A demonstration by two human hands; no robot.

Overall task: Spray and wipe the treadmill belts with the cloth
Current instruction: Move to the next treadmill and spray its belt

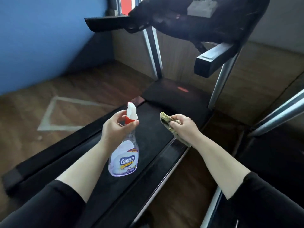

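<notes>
Above belt point(151, 137), left hand point(115, 129) grips bottle point(125, 158), cloth point(165, 118) part-hidden under right hand point(184, 127)

Gym room: treadmill point(164, 99), second alongside point(271, 153).

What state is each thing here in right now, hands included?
bottle: upright, lifted above the belt.
left hand: grips the bottle's neck, just under the trigger.
cloth: bunched up, one end hanging down.
right hand: grips the cloth, over the belt's right edge.
belt: untouched by either hand; looks faintly dusty.
</notes>
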